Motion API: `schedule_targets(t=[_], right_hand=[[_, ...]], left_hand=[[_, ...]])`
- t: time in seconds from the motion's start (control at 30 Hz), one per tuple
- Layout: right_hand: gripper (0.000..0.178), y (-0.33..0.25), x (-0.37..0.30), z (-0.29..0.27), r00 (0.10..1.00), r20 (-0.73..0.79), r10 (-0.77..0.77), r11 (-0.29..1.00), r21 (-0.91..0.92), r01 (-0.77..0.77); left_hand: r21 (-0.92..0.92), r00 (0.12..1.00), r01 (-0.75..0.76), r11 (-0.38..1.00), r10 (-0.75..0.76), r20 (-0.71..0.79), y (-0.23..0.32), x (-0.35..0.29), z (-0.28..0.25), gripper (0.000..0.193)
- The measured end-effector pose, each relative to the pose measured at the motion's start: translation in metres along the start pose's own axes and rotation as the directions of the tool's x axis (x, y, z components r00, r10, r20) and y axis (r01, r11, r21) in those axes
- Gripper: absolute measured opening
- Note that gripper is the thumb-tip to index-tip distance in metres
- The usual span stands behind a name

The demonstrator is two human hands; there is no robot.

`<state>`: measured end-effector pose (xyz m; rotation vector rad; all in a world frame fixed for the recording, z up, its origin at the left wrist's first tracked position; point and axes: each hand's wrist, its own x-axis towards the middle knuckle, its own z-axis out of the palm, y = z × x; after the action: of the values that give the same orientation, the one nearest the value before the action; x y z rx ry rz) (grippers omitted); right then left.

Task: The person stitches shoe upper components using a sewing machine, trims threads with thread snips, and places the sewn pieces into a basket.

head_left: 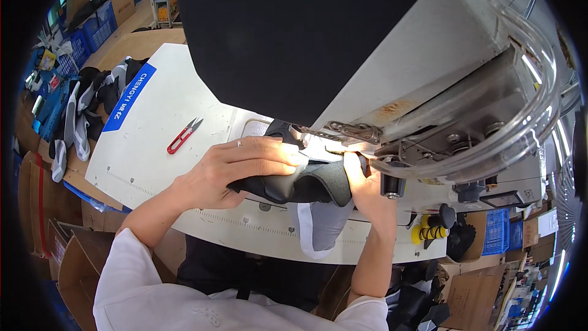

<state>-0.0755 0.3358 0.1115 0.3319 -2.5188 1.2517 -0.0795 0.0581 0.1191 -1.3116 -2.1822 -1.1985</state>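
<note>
The person at the sewing machine (453, 67) is leaning over a pale worktop (153, 175), and both hands are working at the lit spot beneath its head. The left grip (229, 165) is clasping the black and grey piece (331, 178), its fingers lying together over the top and a ring showing on one of them. The right grip (370, 190) is holding the same piece at its other side, the thumb pressing on it and the other fingers mostly hiding. The piece is curling between the two, right at the machine, and its grey flap (321, 227) is hanging over the near edge of the worktop. I can't make out the needle from here.

To the left, a pair of red snips (178, 141) is lying near the left grip, and a blue strip (130, 98) is running along the corner beyond. Similar black and grey pieces (81, 125) are heaping up past that corner. Over on the right, blue crates (496, 230) and a cardboard box (474, 294) are standing behind the worktop's end.
</note>
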Motion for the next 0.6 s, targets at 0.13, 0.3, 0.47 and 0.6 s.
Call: schedule_targets(t=[0.13,0.3,0.47,0.6], right_hand=[[0.02,-0.006,0.005,-0.001,1.0,-0.02,-0.01,0.993,-0.12,0.008],[0.016,0.005,0.02,0.0,1.0,0.025,-0.003,0.944,-0.329,0.011],[0.012,0.11,0.005,-0.002,0.965,-0.051,-0.256,0.946,-0.217,0.239],[0.011,0.065,0.003,0.008,0.99,-0.144,0.007,0.972,0.235,0.027]], left_hand=[[-0.011,0.999,0.045,0.999,-0.045,0.019,0.0,0.003,-0.001,0.062],[0.005,1.0,0.026,1.0,-0.027,0.009,-0.007,0.002,-0.006,0.064],[-0.021,0.998,0.054,0.998,-0.053,0.017,-0.006,0.012,-0.002,0.065],[-0.049,0.998,0.062,0.997,-0.06,0.03,-0.009,0.008,-0.005,0.064]])
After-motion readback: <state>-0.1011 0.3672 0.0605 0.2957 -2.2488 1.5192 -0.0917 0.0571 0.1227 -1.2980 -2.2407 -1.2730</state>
